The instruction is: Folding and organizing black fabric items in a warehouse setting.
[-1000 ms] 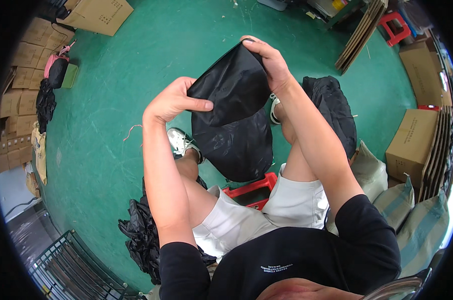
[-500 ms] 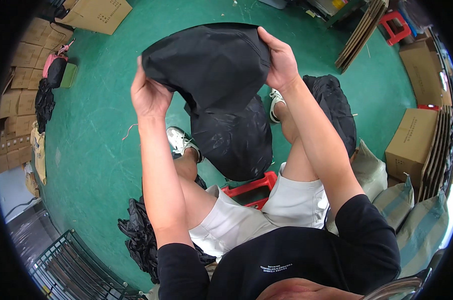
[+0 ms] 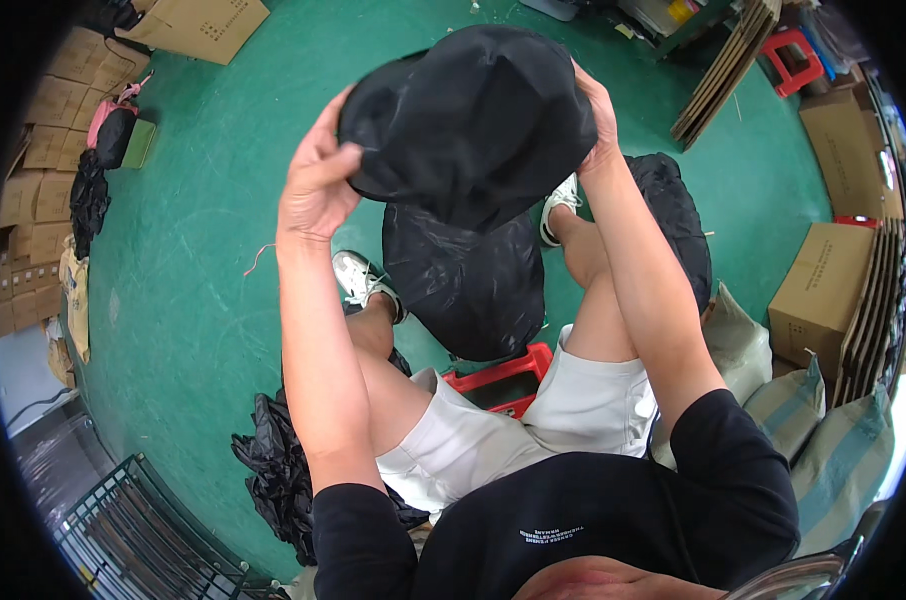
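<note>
Seated person holding up a rounded black fabric piece with both hands.

The rounded black fabric piece (image 3: 473,115) is being held raised in front of the person, above the knees and the green floor (image 3: 203,260), apparently so that its shape can be spread and inspected. The left hand (image 3: 318,185) is pinching its left edge, fingers curled into the cloth; the right hand (image 3: 598,120) is gripping the right edge, fingers hidden behind the fabric. A glossy black plastic bag (image 3: 468,275) is hanging between the legs directly below, seemingly kept within reach. A red plastic stool (image 3: 503,375) is supporting the person. More crumpled black bags (image 3: 273,470) are lying at lower left, and brown cardboard boxes (image 3: 823,285) are standing at right.
</note>
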Demonstrator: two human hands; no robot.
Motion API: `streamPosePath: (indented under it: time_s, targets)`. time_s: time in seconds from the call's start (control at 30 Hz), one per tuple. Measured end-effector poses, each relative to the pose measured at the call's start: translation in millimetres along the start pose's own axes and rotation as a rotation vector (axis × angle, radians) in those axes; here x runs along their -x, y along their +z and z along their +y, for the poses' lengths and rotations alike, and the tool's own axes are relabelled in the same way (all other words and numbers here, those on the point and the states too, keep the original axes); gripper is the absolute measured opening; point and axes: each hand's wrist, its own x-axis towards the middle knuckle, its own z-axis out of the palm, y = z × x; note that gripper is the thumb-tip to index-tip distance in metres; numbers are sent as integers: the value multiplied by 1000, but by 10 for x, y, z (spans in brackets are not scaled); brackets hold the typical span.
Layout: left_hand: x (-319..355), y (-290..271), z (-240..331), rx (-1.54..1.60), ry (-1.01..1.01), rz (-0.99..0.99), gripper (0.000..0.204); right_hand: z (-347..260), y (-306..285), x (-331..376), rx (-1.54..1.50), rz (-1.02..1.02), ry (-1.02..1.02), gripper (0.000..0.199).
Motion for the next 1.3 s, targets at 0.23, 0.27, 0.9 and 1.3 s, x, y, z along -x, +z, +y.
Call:
streamPosePath:
  time_s: [0.23, 0.27, 0.9, 1.3]
  targets:
    - [-99, -125, -79, -58, 22, 213, 46, -99, -76, -17, 15, 16, -30, 38]
    - [-95, -76, -20, 136, 152, 258, 39, -41, 11, 4, 39, 16, -34, 38]
    - [-128, -438, -27, -527, 98, 572, 53, 21, -25, -75, -45, -139, 27, 48]
    - [-40, -208, 158, 217, 69, 485, 40, 188, -25, -67, -21, -59, 81, 47]
